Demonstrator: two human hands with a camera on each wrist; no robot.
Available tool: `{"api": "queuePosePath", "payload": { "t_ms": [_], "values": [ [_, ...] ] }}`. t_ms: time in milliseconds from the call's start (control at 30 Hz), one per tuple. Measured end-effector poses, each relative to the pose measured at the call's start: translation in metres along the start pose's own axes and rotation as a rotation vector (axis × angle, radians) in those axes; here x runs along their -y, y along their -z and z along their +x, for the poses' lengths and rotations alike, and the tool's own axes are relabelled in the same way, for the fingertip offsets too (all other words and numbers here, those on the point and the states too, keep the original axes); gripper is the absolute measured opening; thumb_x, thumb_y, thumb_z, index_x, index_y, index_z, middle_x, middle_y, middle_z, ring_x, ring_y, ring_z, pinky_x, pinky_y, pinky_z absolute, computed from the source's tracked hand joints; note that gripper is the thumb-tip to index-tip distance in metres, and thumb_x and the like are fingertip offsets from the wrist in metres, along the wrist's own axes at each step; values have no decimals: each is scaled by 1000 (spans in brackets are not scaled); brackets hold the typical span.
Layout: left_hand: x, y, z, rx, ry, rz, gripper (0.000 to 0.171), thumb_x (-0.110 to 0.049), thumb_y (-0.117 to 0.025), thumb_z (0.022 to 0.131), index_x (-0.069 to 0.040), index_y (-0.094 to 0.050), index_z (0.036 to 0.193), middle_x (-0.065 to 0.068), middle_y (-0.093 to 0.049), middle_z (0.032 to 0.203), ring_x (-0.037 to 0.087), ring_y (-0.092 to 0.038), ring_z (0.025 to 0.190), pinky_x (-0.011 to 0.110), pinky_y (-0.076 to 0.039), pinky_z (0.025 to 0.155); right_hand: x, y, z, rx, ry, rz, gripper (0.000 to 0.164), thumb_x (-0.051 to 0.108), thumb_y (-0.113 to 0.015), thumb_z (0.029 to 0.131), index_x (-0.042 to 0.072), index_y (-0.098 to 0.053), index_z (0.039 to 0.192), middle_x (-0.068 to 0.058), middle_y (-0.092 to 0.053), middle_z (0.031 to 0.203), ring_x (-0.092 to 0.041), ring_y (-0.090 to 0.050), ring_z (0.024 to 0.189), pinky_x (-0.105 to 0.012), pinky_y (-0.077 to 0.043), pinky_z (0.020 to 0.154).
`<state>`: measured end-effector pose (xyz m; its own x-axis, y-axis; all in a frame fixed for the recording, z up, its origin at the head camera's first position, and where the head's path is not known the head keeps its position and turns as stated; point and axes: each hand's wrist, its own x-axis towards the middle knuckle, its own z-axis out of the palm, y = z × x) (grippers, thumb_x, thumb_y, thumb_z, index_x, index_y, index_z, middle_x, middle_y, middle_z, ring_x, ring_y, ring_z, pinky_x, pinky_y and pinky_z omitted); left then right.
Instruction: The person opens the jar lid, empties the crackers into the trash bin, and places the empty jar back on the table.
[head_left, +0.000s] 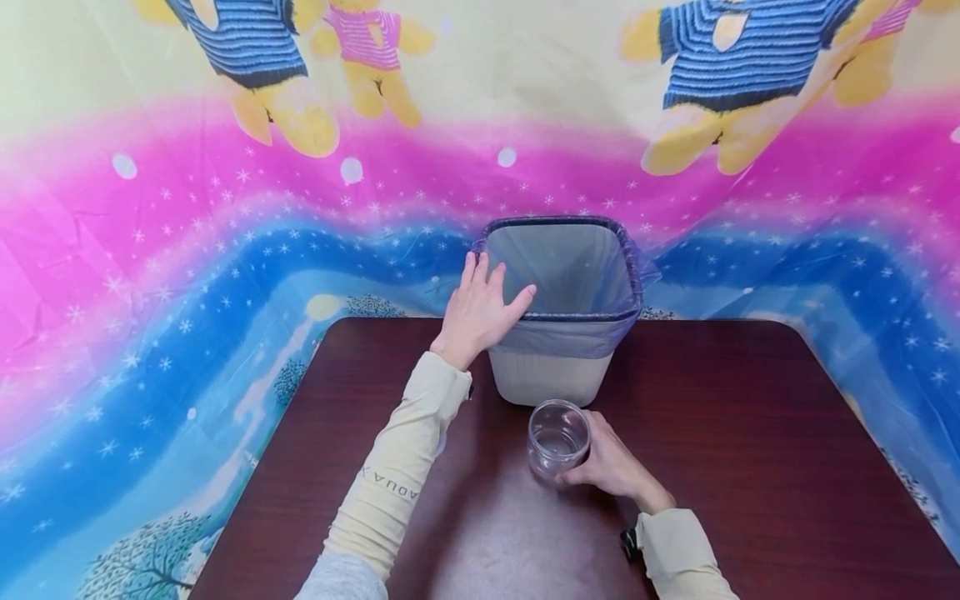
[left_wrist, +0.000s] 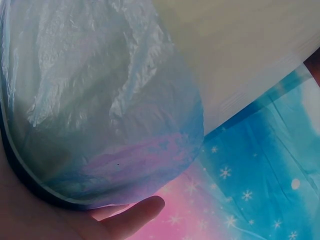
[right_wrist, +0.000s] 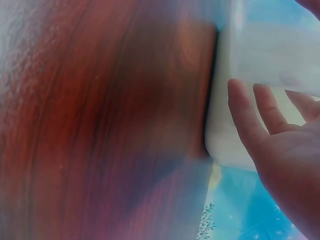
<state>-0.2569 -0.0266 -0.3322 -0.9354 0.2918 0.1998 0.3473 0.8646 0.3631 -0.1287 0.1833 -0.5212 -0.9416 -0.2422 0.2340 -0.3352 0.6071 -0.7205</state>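
Note:
A pale waste bin stands upright on the table, lined with a translucent bluish-purple bag folded over its rim. At the bin's left edge, my left hand rests with its fingers spread and straight. The left wrist view shows this hand against the dark rim, with the bag hanging down the outside. In front of the bin, my right hand holds a clear jar by its side, fingers and thumb around it. The jar's mouth faces up without a lid, and nothing shows inside.
The dark reddish-brown wooden table has rounded far corners. Behind it and along both sides hangs a colourful cloth with bears and snowflakes, close behind the bin.

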Motion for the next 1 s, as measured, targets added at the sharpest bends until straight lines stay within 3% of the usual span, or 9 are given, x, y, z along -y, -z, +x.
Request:
{"api": "queuePosePath", "payload": {
  "t_ms": [1000],
  "values": [
    [-1, 1, -1, 11, 6, -2, 77, -65, -33, 93, -12, -36, 149, 13, -17, 162, 28, 0, 152, 51, -32, 114, -2, -7, -1, 56, -58, -4, 89, 27, -94, 48, 7, -53, 125, -8, -56, 114, -21, -51, 107, -36, -45, 91]
  ]
}}
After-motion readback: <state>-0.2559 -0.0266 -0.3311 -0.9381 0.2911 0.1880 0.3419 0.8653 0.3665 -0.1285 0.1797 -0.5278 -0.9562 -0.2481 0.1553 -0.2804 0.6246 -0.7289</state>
